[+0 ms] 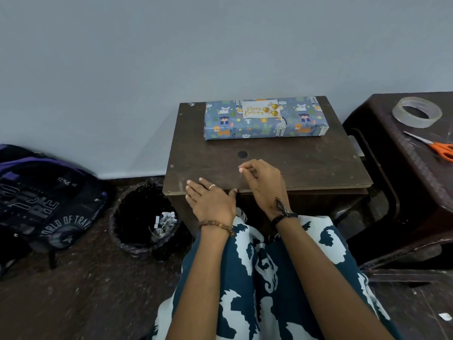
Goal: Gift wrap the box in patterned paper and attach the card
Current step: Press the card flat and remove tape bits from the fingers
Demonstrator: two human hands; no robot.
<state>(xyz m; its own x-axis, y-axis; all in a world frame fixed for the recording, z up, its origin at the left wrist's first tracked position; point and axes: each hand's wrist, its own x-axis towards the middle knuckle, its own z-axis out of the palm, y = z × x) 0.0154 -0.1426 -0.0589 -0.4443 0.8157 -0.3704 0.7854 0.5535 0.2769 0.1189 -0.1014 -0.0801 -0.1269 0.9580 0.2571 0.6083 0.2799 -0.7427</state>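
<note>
Pale grey-blue wall (pixel 122 69) fills the back of the room, and a small dark wooden table (pixel 306 163) stands against it, scuffed and dusty on top. To its right is a second dark table (pixel 397 143) carrying a roll of clear tape (pixel 416 112) and, nearer the edge, orange-handled scissors (pixel 438 147). The floor is dark and speckled, with a black and purple backpack (pixel 41 200) lying on it at the left.

At the far side of the small table, close to the wall, lies the wrapped box (pixel 266 119), flat and covered in blue paper printed with little animals. A white birthday card (pixel 260 109) with gold lettering and gold balloons sits on its top face.

Both hands are at the near edge, well apart from the box. The left hand (pixel 210 200) lies flat on the table edge, fingers straight and together. The right hand (pixel 263 182) is just beside it, its fingers curled with thumb and forefinger pinched together; whether something thin, perhaps a strip of clear tape, is between them I cannot tell.

Beside the table on the floor stands a bin (pixel 144 217) lined with a black bag, with scraps of paper (pixel 164 223) at the bottom.
</note>
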